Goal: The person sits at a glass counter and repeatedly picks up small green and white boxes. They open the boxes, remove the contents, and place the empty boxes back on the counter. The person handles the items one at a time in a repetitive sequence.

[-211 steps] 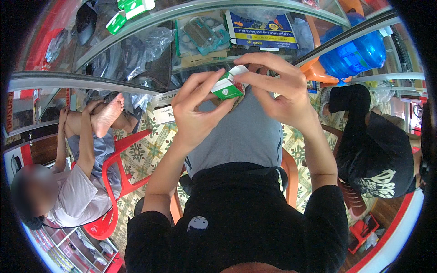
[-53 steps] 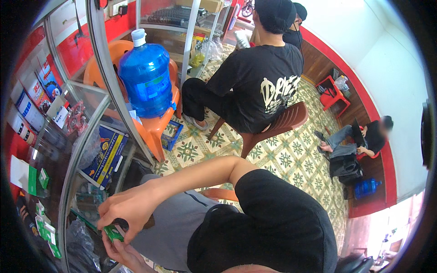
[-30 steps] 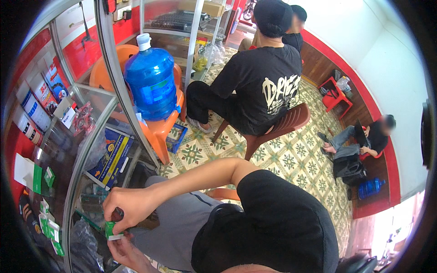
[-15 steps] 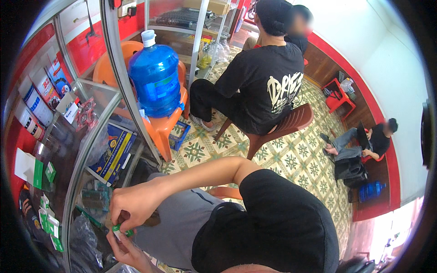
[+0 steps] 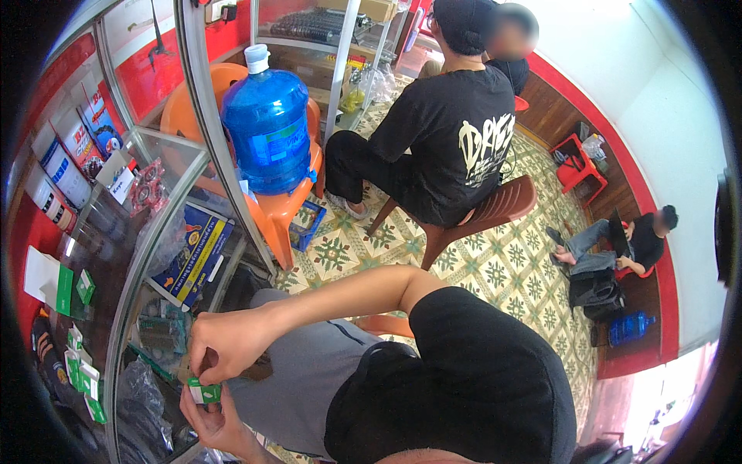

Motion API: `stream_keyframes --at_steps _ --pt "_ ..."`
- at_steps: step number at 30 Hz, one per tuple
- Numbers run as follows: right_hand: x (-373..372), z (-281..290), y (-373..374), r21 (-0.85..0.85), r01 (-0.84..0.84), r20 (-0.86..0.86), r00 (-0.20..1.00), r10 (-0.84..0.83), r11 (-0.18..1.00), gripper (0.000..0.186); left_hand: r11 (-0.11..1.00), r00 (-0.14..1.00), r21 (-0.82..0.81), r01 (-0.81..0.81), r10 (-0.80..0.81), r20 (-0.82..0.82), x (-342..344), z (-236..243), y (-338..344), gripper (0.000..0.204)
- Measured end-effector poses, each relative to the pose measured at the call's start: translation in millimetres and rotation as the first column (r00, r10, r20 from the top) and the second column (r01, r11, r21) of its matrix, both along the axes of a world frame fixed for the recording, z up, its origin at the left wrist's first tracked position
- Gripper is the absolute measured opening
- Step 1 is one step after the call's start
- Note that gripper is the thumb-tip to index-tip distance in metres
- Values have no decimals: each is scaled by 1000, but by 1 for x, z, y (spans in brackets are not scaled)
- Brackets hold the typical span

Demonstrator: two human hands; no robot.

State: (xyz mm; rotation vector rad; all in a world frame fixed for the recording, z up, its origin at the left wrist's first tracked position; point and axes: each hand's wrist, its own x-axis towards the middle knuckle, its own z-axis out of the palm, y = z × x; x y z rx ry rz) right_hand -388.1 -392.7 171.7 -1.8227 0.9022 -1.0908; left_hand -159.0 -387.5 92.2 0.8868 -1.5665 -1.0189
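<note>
A small green-and-white box [image 5: 205,393] sits between my two hands, beside the glass display case. My right hand [image 5: 232,340] reaches across from above and pinches its top end with thumb and fingers. From below, my left hand [image 5: 218,427] supports the box, its fingers and thumb closed around the lower sides. Whether the box's flap is lifted is too small to tell. On the glass shelf to the left lie several similar small green-and-white boxes [image 5: 85,375], and a larger white-and-green carton [image 5: 50,282] stands with its lid raised.
The glass case's metal frame [image 5: 127,332] runs close to my hands. Beyond it, a blue water jug [image 5: 267,127] stands on an orange chair [image 5: 282,209]. A person in black [image 5: 444,139] sits on a brown chair [image 5: 495,209]; another person [image 5: 641,240] sits far right.
The small box has turned in my fingers, so more of its green side shows. Both hands stay in nearly the same place, and the view has shifted slightly.
</note>
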Motion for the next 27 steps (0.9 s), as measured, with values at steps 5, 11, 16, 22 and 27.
stream_keyframes --at_steps 5,11,16,22,27 --pt "0 -3 1 9 2 3 1000 -2 1000 18 996 996 -94 8 0 91 1 2 1 60" --pt "-2 3 5 -56 13 -41 999 -15 998 19 988 981 -153 -15 43 187 0 5 3 58" --pt "2 -14 2 -177 33 -123 991 -55 984 18 985 974 -174 -20 59 218 1 4 4 56" --pt "7 -18 5 -116 96 -111 988 -109 989 18 986 967 -167 -19 60 248 0 9 9 54" --pt "6 -18 9 45 120 19 992 -121 992 20 990 973 -140 -9 41 228 0 10 13 53"
